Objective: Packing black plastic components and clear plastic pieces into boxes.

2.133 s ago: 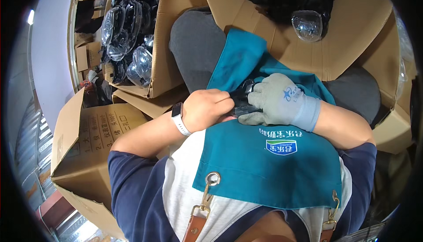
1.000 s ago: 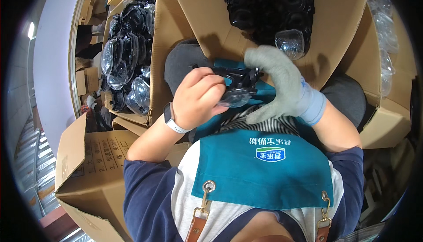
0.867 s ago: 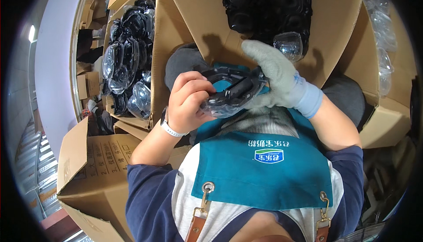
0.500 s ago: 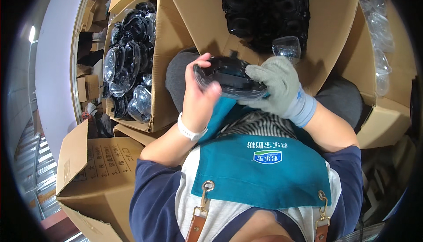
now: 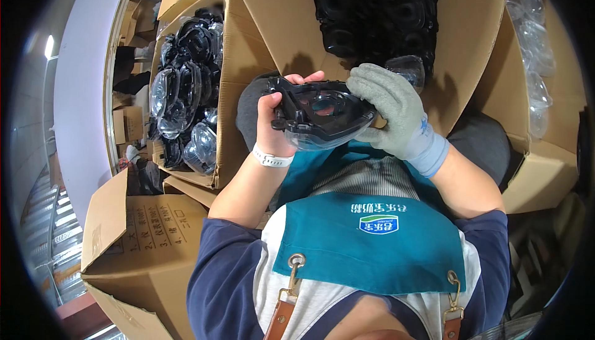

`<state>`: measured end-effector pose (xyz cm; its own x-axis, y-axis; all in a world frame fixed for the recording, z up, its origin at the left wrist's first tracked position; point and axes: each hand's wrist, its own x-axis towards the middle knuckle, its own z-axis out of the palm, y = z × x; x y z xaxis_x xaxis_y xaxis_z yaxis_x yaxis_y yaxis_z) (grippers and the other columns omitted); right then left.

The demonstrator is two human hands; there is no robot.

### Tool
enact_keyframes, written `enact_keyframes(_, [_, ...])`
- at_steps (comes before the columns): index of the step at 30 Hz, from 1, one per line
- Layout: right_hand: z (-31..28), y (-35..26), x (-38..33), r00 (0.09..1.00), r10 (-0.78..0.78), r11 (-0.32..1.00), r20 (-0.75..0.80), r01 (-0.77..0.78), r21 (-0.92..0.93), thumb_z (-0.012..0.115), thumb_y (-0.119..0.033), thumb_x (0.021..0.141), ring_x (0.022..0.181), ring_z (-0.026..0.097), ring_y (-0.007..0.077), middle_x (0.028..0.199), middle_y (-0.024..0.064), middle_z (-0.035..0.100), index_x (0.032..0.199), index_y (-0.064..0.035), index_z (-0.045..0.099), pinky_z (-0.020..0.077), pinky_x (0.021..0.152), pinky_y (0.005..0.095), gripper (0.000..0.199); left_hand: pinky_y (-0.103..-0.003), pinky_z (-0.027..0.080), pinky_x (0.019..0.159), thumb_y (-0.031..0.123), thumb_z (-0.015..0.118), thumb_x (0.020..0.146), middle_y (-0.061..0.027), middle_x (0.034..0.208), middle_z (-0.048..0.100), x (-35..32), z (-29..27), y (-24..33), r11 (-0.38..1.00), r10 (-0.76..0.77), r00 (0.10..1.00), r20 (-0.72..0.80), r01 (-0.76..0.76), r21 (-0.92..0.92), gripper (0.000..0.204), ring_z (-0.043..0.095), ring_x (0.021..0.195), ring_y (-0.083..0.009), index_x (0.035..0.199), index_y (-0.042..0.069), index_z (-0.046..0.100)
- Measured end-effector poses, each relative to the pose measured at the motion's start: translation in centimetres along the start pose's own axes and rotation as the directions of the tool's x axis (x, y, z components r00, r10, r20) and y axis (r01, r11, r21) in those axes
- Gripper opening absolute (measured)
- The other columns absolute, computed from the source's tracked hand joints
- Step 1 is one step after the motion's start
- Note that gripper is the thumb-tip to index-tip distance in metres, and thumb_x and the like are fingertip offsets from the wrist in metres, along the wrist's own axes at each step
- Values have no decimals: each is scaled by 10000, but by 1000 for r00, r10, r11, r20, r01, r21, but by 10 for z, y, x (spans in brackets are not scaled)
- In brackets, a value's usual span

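A black headlight housing with a clear curved lens (image 5: 325, 108) is held level above my lap, its black frame and round opening turned upward. My bare left hand (image 5: 276, 114), with a white band at the wrist, is closed round its left end, thumb on top and fingertips showing at the far edge. At the other end my right hand (image 5: 390, 108), in a grey knitted glove, grips the pointed tip between thumb and fingers. Just past the glove, a loose clear lens cover (image 5: 407, 72) is partly hidden by it.
Straight ahead, a large carton (image 5: 474, 36) holds several stacked black housings (image 5: 378, 12). To the left stands a carton (image 5: 245, 55) full of headlights (image 5: 186, 86). Clear lens covers (image 5: 536, 61) fill a carton at the right. An open-flapped carton (image 5: 152, 241) sits near left.
The headlight has been turned between my hands, so its frame and round opening now show. My left fingers have shifted to its left end; the right hand keeps its grip.
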<state>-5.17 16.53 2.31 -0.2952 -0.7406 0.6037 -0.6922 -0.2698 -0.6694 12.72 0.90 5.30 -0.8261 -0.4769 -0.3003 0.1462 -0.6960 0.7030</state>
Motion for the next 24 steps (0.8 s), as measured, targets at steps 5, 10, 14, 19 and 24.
enact_keyframes(5, [-1,4,-3,997,-73,995,17,74,-68,843,-323,574,1122,620,344,1127,117,663,1050,-85,682,501,948,451,556,-540,465,989,386,518,840,-241,1405,481,-1,2,-4,1000,3,1000,-4,-3,-3,446,537,1206,-357,1160,76,522])
enact_keyframes(10, [-4,2,-4,990,-136,990,-24,136,22,850,-377,539,940,633,312,964,109,639,934,-75,670,505,807,423,529,-549,461,1006,397,539,829,-234,1358,535,2,1,-6,956,-226,974,6,224,-188,437,552,1195,-374,1098,61,613])
enact_keyframes(14, [-9,-1,-7,983,-182,981,-36,184,64,908,-407,490,773,597,287,856,108,590,872,-51,631,468,691,393,592,-596,394,1070,524,602,823,-171,1170,655,1,-5,-41,823,-341,935,100,348,-449,509,501,1265,-390,1030,75,724])
enact_keyframes(19, [-2,-5,-2,974,-218,971,-54,222,90,931,-352,487,741,589,292,833,105,585,857,-53,628,467,682,394,564,-584,378,1091,519,595,842,-175,1204,641,1,-20,-37,807,-268,949,164,314,-500,497,462,1311,-373,1035,78,718])
enact_keyframes(24, [6,-8,0,996,27,996,-87,-19,92,862,-302,661,1143,584,331,1240,172,587,1173,-32,608,475,966,408,632,-555,405,1073,364,556,864,-201,1378,533,-25,-17,2,980,-35,999,-9,32,-196,431,498,1276,-372,1171,66,604])
